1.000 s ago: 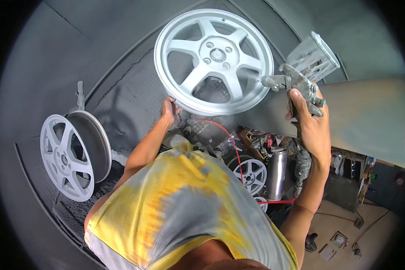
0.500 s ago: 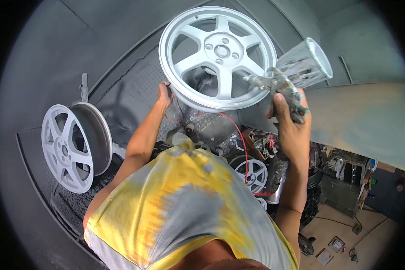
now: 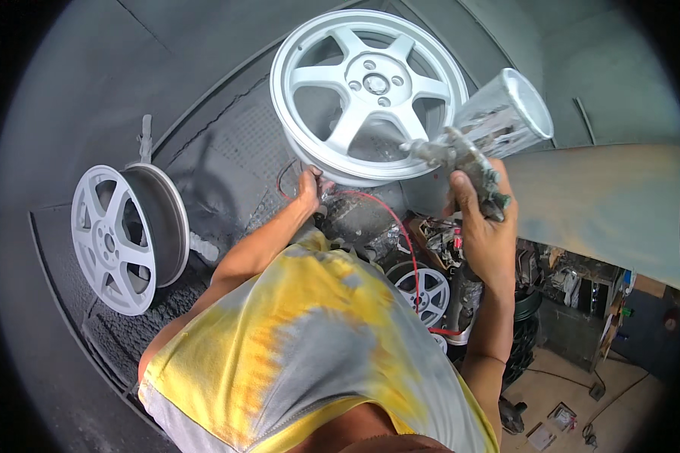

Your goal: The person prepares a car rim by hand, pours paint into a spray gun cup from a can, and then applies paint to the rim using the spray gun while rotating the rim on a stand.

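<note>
A white-coated spoked car wheel rim [image 3: 376, 84] faces me at the top middle. My left hand [image 3: 310, 187] is at the rim's lower left edge, its fingers curled against the back lip and partly hidden. In my right hand [image 3: 485, 219] is a paint-crusted spray gun [image 3: 465, 162], gripped with the thumb along its rear. A clear cup [image 3: 510, 113] streaked with white paint tops the gun and tilts to the right. The nozzle points left, just in front of the rim's lower right edge.
At the left, another white spoked rim [image 3: 113, 241] hangs by a wrapped support. A red hose [image 3: 389, 211] curves below the coated rim. Lower down are a smaller-looking rim [image 3: 428, 296] and a cluttered box [image 3: 434, 241]. A cabinet [image 3: 574, 325] stands at the right, with cords on the floor.
The coated rim has turned counterclockwise, and my left hand has travelled with its edge, down and to the right. The spray gun has shifted slightly left and down.
</note>
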Demonstrator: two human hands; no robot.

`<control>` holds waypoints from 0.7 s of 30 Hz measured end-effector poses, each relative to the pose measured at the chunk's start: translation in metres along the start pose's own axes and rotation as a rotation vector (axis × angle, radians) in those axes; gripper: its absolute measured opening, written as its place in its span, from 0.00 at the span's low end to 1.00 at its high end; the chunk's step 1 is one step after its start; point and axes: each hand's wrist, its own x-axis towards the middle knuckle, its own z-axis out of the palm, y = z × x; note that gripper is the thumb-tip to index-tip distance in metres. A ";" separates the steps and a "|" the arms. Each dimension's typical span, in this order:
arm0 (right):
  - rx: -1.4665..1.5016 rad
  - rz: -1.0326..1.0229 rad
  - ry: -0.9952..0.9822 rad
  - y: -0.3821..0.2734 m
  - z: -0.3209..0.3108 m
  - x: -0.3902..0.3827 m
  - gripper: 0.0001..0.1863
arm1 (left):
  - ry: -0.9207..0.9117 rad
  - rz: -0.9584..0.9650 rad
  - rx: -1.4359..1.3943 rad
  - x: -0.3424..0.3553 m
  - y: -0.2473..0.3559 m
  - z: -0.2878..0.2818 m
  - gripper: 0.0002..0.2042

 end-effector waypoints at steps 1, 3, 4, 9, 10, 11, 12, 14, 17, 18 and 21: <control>-0.039 -0.023 0.050 0.000 -0.002 0.002 0.14 | -0.030 -0.031 -0.003 -0.006 -0.007 0.004 0.04; -0.055 -0.042 0.076 -0.002 -0.009 0.003 0.13 | -0.104 -0.078 0.033 -0.025 -0.018 0.017 0.10; -0.041 -0.049 0.090 -0.002 -0.009 0.004 0.13 | -0.140 -0.098 0.047 -0.031 -0.023 0.022 0.13; 0.028 -0.026 0.001 0.005 0.001 0.000 0.11 | -0.368 -0.313 0.261 -0.041 -0.033 0.034 0.23; 0.020 -0.004 -0.041 0.007 0.002 -0.003 0.11 | -0.385 -0.335 0.301 -0.039 -0.034 0.034 0.23; 0.027 -0.003 -0.076 0.006 0.005 -0.005 0.11 | -0.402 -0.358 0.341 -0.038 -0.035 0.033 0.24; 0.035 0.000 -0.110 0.005 0.008 -0.007 0.11 | -0.395 -0.374 0.357 -0.037 -0.032 0.031 0.25; 0.105 0.043 -0.165 0.002 0.012 -0.012 0.12 | -0.364 -0.354 0.343 -0.034 -0.023 0.021 0.24; 0.024 0.004 -0.134 -0.001 0.009 -0.010 0.12 | -0.272 -0.284 0.270 -0.012 -0.005 -0.005 0.19; 0.000 0.020 -0.087 -0.002 0.007 -0.009 0.12 | -0.216 -0.245 0.221 -0.005 0.003 -0.012 0.18; -0.059 0.018 0.037 -0.003 -0.001 -0.003 0.12 | -0.060 -0.092 0.110 0.008 0.043 -0.014 0.17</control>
